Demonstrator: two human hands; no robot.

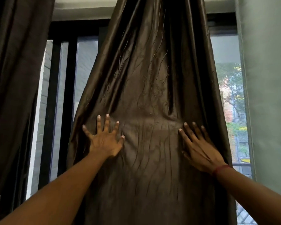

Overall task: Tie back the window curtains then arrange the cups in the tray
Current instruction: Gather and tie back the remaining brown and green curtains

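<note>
Here, a dark brown curtain (152, 78) is seen hanging in the middle of the window (86, 65), bunched narrow at the top and spread wider lower down. It is embroidered with a faint plant pattern, and its surface is marked by long folds. It hangs loose and is not yet tied back.

Both bare arms are stretched forward and up, and both hands are laid against this curtain at about the same height. The left hand (104, 138) is pressed flat on the left part of the cloth, with its fingers (107, 122) splayed wide. The right hand (199, 145) is pressed on the right part, near the curtain's right edge; its fingers are straight and only slightly parted. Nothing is pinched or gripped by either hand. Between the two hands the cloth is drawn into fine vertical wrinkles, and a crease is seen running across from one hand to the other.

A red band (221, 168) is worn on the right wrist.

At the left edge a second dark curtain (15, 78) is seen, well apart from the middle one, with black frame bars (71, 78) and panes between them. At the right a pale grey-green surface (266, 95) is seen; whether it is cloth or wall cannot be told. Through the right pane blurred trees (230, 88) are made out.
</note>
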